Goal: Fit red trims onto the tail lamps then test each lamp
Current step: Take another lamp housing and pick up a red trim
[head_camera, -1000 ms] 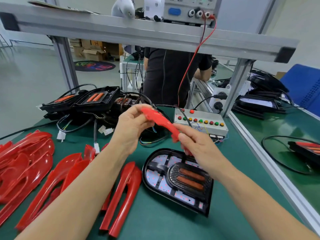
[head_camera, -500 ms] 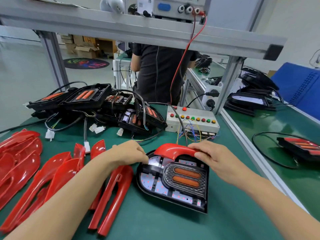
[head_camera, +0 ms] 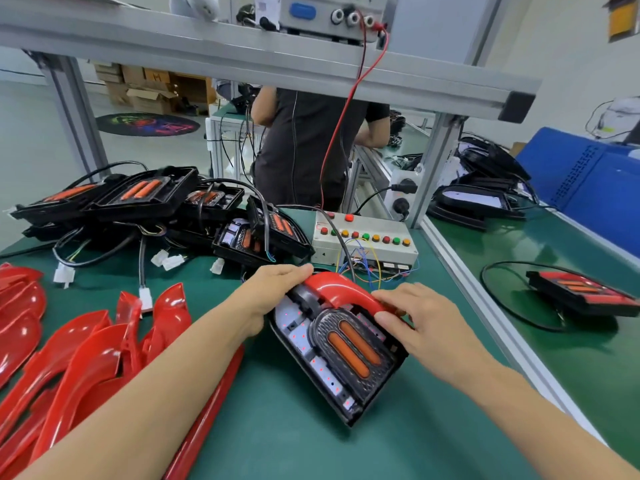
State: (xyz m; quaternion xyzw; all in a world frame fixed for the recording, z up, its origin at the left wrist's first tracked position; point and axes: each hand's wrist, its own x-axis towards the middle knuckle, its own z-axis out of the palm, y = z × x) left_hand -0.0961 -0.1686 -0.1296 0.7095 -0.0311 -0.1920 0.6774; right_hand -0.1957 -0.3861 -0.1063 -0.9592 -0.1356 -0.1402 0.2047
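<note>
Lying on the green bench mat, the black tail lamp sits skewed, its rounded end toward the far side and its two orange bars running diagonally toward the near right. A curved red trim rests across that rounded far end, arching from the upper left edge of the housing to the right edge.

The left hand grips the lamp's upper left corner: fingers curl over the far edge beside the trim's left end, and the palm lies against the housing side. The right hand lies over the trim's right end and the lamp's right edge; its thumb presses along the inner face of the trim and its fingers fold over the outer side, holding the trim against the housing.

To the left, loose red trims lie heaped on the mat, some overlapping. Behind the hands, a pile of black lamps with cables occupies the far left of the bench. A grey test box with a row of coloured buttons stands just beyond the held lamp, with thin wires trailing from its front. A red lead descends from a unit on the overhead shelf toward the box. A person in a dark shirt stands beyond the bench.
</note>
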